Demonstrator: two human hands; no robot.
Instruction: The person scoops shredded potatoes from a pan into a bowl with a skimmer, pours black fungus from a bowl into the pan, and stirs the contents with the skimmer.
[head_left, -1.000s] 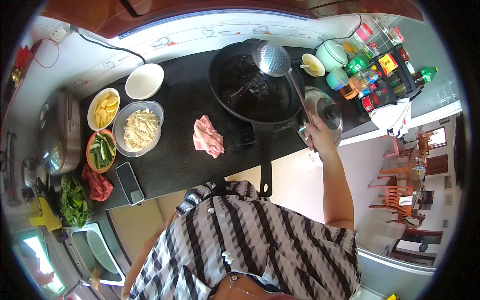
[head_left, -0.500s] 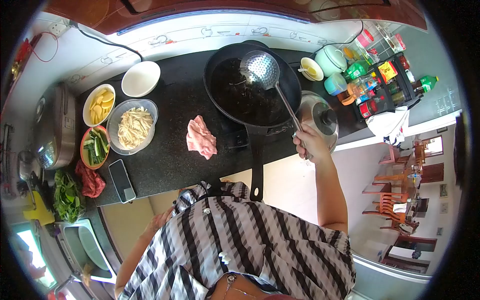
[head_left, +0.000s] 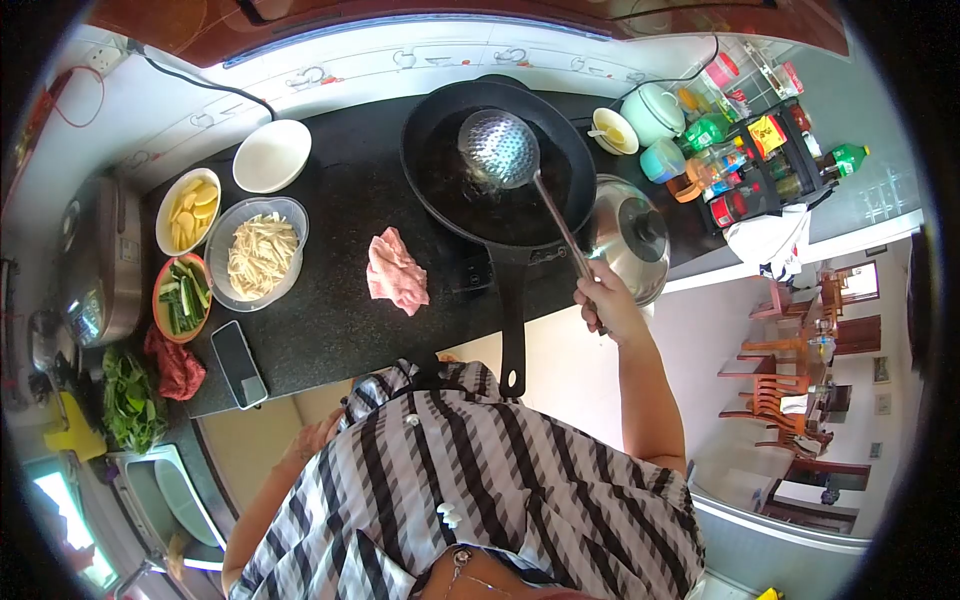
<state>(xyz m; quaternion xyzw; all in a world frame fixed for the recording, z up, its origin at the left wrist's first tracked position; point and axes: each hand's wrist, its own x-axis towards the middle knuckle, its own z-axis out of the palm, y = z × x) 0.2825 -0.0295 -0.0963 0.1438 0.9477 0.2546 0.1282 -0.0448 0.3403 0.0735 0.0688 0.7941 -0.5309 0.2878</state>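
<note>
My right hand is closed round the handle of a metal skimmer, whose perforated bowl is over the black wok. Dark liquid shows in the wok around the bowl; whether the skimmer touches the pan bottom is hidden. The wok's long handle points toward my body. Beside the wok, near my right hand, lies a steel lid with a black knob. My left hand rests low against my striped shirt, its fingers partly hidden but apparently lying flat, with nothing seen in them.
A pink cloth lies left of the wok. Farther left are a white bowl, shredded pale food, yellow slices, cut green vegetables and a phone. Bottles and a small bowl stand right.
The skimmer's bowl has shifted left and slightly toward me in the wok. My right hand has moved a little left and nearer my body. My left hand stays at my side.
</note>
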